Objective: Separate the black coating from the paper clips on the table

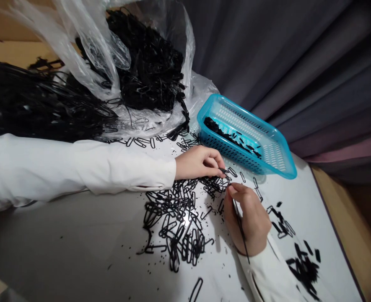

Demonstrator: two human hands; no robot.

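Observation:
My left hand (201,162) is closed, with thumb and fingertips pinching a small black piece (223,171) above the white table. Close by on the right, my right hand (248,218) is wrapped round a slim black rod-like tool (240,224), whose kind I cannot make out. Its tip meets the black piece at the left fingertips. Under and in front of the hands lies a loose heap of black elongated loops (175,222), some closed and some bent or broken, with tiny black crumbs among them.
A blue perforated basket (279,140) holding small black pieces stands behind my hands. Clear plastic bags (87,46) with black strips (150,63) fill the back left. Small black strips (304,268) lie at the right near the table edge. A grey curtain (267,54) hangs behind.

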